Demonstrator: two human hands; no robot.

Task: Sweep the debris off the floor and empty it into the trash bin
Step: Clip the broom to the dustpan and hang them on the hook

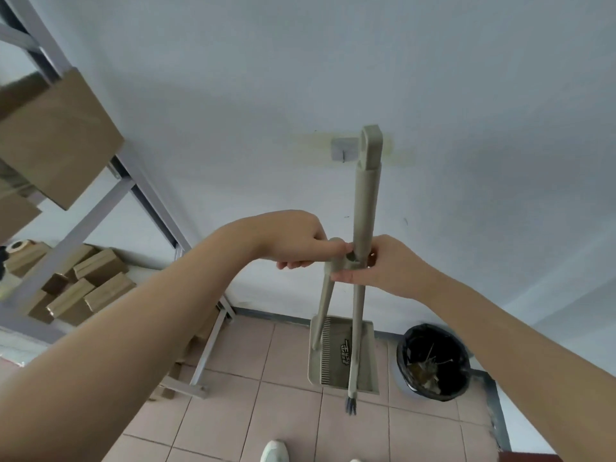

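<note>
Against the wall, both hands are gripping the clipped set: left hand (300, 241) closed on the dustpan (343, 355) handle; right hand (386, 265) clamping the broom (366, 201); next move, judged: separating them; bin (433, 361) standing just beside.

Left hand (293, 240) covers the top of the dustpan handle (325, 295); curled fingers hide how the grip closes. Right hand (383, 265) covers the broom pole (365, 208) at the clip, so the pole-to-handle joint can't be read. Broom bristles (351, 406) too small to resolve past a dark tuft. Print on the dustpan (343, 355) illegible. Trash bin (433, 361) contents dark and blurred (thin sticks, brownish bits, no more). Shelf rack (100, 208) and cardboard boxes (56, 138) cut by the left edge, near box motion-blurred. Shoe (274, 451) cut by the bottom edge. Both forearms run out of frame.
</note>
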